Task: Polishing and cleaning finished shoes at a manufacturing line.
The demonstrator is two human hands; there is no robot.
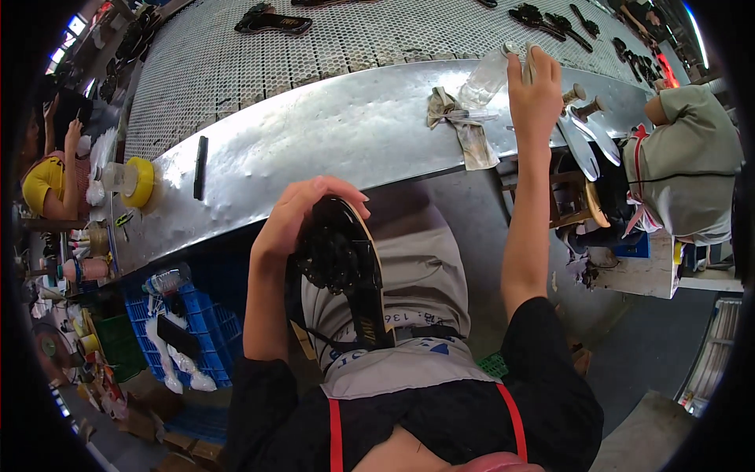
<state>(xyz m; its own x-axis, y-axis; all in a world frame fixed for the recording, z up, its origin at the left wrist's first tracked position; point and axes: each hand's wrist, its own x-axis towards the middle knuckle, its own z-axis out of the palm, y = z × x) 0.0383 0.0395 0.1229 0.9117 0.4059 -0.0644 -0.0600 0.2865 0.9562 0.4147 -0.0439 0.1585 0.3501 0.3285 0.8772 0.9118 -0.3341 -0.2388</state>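
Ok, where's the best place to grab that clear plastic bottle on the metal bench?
Probably around the body of the clear bottle, coming from the right: it leans with its cap up right, where the right hand is, and a rag lies below it.

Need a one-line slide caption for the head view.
Left hand holds a black sandal in the lap; right hand grips a clear bottle.

black sandal [346, 259], clear bottle [484, 79], yellow tape roll [140, 182], blue crate [197, 322]

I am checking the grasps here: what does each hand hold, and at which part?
The left hand holds a black sandal at its toe end. The right hand grips the top of a clear plastic bottle on the metal table.
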